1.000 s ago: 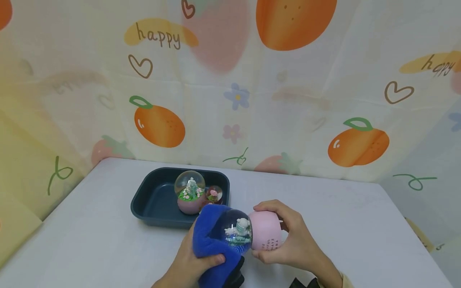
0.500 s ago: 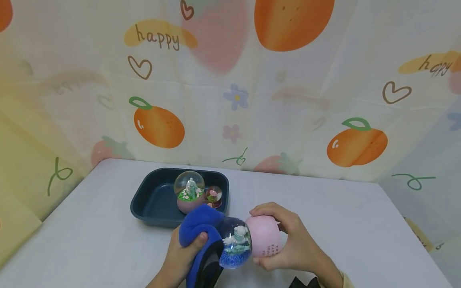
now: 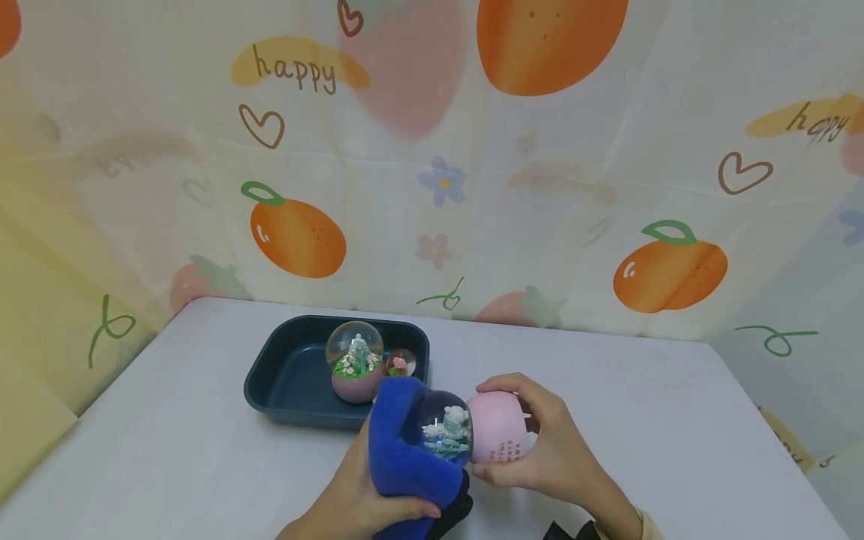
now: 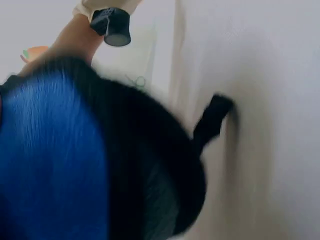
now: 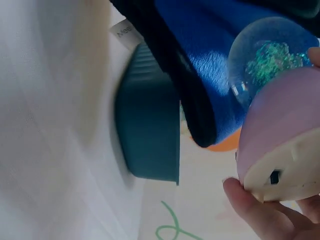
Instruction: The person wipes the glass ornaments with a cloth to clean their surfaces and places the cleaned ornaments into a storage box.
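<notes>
A snow globe (image 3: 498, 429) with a pink base lies on its side in the air above the table, its clear dome pointing left. My right hand (image 3: 550, 442) grips the pink base between thumb and fingers; the cream underside shows in the right wrist view. Around the far side of the dome, my left hand (image 3: 361, 491) holds a blue cloth (image 3: 405, 469) with black edging, its thumb across the front. The cloth touches the glass, and white figures show inside. In the left wrist view the blue and black cloth (image 4: 55, 155) is blurred and hides the fingers.
Behind the left hand stands a dark teal tray (image 3: 290, 375). A larger snow globe (image 3: 355, 364) and a small globe (image 3: 401, 363) sit at its right side. A white cloth covers the table (image 3: 169, 465), with a fruit-print curtain (image 3: 540, 210) behind.
The left hand drew the cloth left off the dome, then brought it back around the glass. The snow globe dipped slightly and rose again in the right hand.
</notes>
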Demonstrator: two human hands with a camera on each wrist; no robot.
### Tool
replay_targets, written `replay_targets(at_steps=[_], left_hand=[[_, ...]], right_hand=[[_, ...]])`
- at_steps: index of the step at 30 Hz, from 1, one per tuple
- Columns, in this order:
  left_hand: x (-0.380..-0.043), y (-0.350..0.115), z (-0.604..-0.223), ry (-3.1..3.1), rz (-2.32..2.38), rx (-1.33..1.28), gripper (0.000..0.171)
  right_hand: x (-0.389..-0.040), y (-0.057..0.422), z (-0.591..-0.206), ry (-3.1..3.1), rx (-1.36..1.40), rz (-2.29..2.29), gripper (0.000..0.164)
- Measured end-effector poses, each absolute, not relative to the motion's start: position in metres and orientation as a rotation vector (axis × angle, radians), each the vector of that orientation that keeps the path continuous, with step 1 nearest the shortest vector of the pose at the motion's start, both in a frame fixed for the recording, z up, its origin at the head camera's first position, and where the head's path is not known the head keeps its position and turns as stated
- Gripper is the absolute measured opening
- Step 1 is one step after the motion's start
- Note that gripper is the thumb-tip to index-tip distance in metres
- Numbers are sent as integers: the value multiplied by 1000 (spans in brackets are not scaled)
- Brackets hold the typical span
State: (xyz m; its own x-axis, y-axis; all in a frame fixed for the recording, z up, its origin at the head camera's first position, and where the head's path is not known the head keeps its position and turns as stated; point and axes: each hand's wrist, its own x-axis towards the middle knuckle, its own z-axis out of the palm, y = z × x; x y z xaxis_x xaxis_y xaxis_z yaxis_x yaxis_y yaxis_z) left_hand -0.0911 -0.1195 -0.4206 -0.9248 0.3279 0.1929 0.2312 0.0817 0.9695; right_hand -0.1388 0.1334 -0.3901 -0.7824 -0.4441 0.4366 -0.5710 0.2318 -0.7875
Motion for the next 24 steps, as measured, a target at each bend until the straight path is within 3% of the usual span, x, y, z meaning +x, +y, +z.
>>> replay_targets(at_steps=[6,13,21,24], left_hand=[[-91,-120,-423,2613,1928,674,95],[-94,-118,-428,2767,2084,951,75],[-91,-116,-426,2584,1988,799,101],[-91,-116,-426,2577,1962,810,101]], right_hand=[[-137,134,-389,-2370,994,1645,69],[-137,133,-389,-2368,968,1646,68],[-135,132,-390,-2330,1043,1533,72],[-134,131,-391,-2287,1130,1468,73]])
